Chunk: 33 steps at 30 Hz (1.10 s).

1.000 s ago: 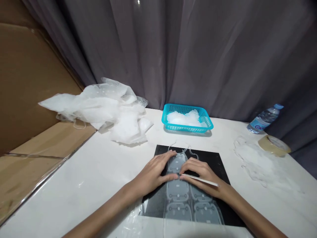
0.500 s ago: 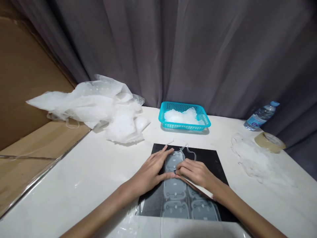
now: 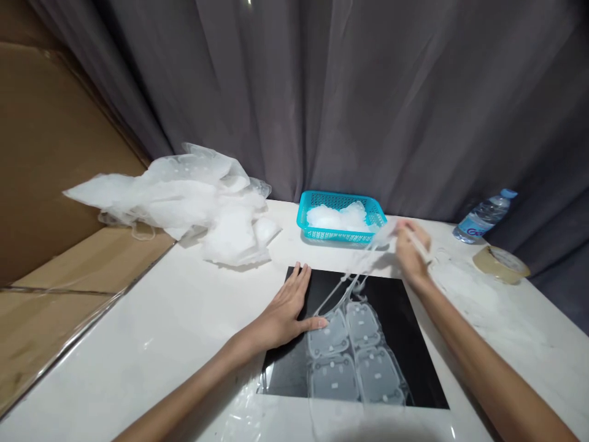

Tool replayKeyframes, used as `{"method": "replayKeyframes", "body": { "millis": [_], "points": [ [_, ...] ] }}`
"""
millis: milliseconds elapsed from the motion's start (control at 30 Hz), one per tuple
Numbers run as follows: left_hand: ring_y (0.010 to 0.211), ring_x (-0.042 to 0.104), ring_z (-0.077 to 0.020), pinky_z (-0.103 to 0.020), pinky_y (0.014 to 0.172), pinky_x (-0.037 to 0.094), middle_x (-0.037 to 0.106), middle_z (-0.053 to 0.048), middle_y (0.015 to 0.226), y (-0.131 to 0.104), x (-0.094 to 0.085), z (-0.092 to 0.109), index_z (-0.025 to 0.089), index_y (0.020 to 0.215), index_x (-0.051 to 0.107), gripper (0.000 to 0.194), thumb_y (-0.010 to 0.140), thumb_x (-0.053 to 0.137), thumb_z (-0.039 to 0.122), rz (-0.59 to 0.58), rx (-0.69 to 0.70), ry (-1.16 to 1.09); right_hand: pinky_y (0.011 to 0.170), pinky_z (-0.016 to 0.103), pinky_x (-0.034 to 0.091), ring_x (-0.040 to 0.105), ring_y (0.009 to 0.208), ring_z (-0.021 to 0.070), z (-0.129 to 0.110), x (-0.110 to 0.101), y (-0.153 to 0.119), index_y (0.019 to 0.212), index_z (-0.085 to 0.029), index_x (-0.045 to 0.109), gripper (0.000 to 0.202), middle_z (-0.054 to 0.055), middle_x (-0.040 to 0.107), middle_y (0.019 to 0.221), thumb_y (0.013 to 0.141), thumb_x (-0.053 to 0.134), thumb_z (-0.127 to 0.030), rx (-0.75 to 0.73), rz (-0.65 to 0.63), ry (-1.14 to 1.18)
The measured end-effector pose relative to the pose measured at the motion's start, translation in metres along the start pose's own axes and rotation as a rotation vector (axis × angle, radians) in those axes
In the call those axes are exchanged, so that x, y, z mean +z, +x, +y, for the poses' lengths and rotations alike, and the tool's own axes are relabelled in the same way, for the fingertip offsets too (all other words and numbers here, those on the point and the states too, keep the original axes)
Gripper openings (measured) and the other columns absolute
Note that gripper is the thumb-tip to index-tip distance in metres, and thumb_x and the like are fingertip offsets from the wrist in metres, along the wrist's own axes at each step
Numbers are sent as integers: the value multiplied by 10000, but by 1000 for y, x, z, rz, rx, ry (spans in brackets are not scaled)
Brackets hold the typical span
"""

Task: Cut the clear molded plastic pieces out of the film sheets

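Observation:
A translucent sheet of rounded rectangular plastic pieces (image 3: 334, 385) lies on a black mat (image 3: 414, 344). My left hand (image 3: 288, 310) rests on the mat's left side, fingers stretched out, its thumb pressing the upper left piece. Lifted off to the right, my right hand (image 3: 411, 248) is closed and smeared by motion. It pinches a translucent plastic piece (image 3: 384, 233), from which thin strips (image 3: 352, 285) trail down to the sheet. A pale, slim stick-like tool (image 3: 419, 245) also shows in that hand; its tip cannot be made out.
A turquoise basket (image 3: 340, 236) at the back holds white translucent pieces. Crumpled white plastic sheets (image 3: 197, 202) are piled at left beside a cardboard box (image 3: 59, 153). To the right are a water bottle (image 3: 483, 218), a tape roll (image 3: 499, 264) and clear plastic scraps (image 3: 478, 301).
My right hand has moved up and right from the sheet, carrying the top left plastic piece away. The sheet has shifted and skewed slightly; my left hand stays on the mat.

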<state>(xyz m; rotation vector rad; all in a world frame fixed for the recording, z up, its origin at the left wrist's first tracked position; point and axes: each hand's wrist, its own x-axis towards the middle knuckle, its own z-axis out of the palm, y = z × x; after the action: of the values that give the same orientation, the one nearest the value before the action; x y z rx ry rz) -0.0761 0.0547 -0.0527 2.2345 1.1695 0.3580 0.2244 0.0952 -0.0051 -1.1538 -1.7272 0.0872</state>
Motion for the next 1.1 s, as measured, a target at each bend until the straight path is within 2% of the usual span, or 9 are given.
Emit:
{"method": "replayKeyframes", "body": {
  "millis": [167, 300, 433, 533, 633, 767, 867, 1000, 1100],
  "points": [
    [1634, 31, -427, -584, 1299, 239, 40, -174, 1780, -5, 2, -4, 225, 1723, 28, 1086, 948, 662, 645, 39, 44, 13, 882, 436, 549, 692, 924, 281, 29, -40, 20, 1032, -147, 726, 343, 121, 750, 979, 1014, 522, -423, 270, 246, -26],
    [1622, 180, -427, -570, 1292, 288, 180, -156, 1774, -11, -9, 4, 256, 1706, 193, 967, 949, 679, 612, 52, -20, -92, 760, 364, 584, 746, 818, 263, 9, -56, -4, 972, -177, 774, 361, 74, 790, 872, 977, 605, -496, 347, 78, 81],
    [1459, 512, -347, -483, 1185, 465, 534, -120, 1585, -6, -30, 24, 283, 1524, 476, 669, 968, 636, 618, 84, -59, -337, 807, 330, 586, 748, 886, 251, -22, -58, -30, 1016, -219, 802, 350, 46, 804, 927, 971, 649, -530, 447, -160, 325],
    [1075, 702, -277, -402, 903, 593, 729, -75, 1107, 1, -40, 38, 225, 1101, 630, 417, 960, 607, 617, 252, -174, -455, 849, 311, 565, 729, 954, 243, -37, -55, -43, 1031, -229, 808, 329, 48, 799, 1000, 982, 659, -518, 494, -291, 472],
    [683, 662, -201, -265, 523, 487, 584, 24, 700, 5, -44, 48, 233, 842, 465, 438, 933, 598, 641, 257, -423, -707, 829, 310, 554, 716, 911, 230, -44, -49, -52, 1026, -217, 809, 329, 57, 786, 988, 983, 675, -514, 560, -358, 632],
    [1019, 742, -247, -307, 712, 588, 718, -45, 1042, 3, -44, 55, 258, 987, 438, 406, 926, 652, 597, 337, -322, -994, 768, 297, 548, 700, 796, 193, -49, -39, -60, 1018, -204, 806, 320, 47, 769, 895, 957, 727, -508, 707, -398, 892],
    [1227, 671, -271, -388, 962, 564, 627, -83, 1376, 0, -43, 51, 277, 1128, 486, 427, 908, 692, 580, 430, -239, -751, 756, 280, 534, 688, 769, 171, -55, -35, -62, 1001, -189, 811, 321, 43, 754, 865, 941, 755, -500, 780, -428, 1029],
    [853, 661, -240, -398, 807, 536, 659, -45, 1036, -2, -47, 35, 246, 1088, 605, 365, 965, 600, 590, 390, -260, -167, 753, 274, 531, 681, 768, 164, -61, -32, -63, 963, -182, 821, 323, 41, 742, 856, 903, 798, -499, 829, -431, 1125],
    [879, 625, -239, -388, 841, 510, 645, -39, 978, -4, -49, 36, 236, 1053, 667, 354, 1016, 544, 566, 379, -174, -126, 757, 268, 535, 683, 775, 160, -62, -29, -66, 948, -176, 822, 323, 42, 743, 860, 885, 817, -493, 872, -447, 1161]
  ]
}}
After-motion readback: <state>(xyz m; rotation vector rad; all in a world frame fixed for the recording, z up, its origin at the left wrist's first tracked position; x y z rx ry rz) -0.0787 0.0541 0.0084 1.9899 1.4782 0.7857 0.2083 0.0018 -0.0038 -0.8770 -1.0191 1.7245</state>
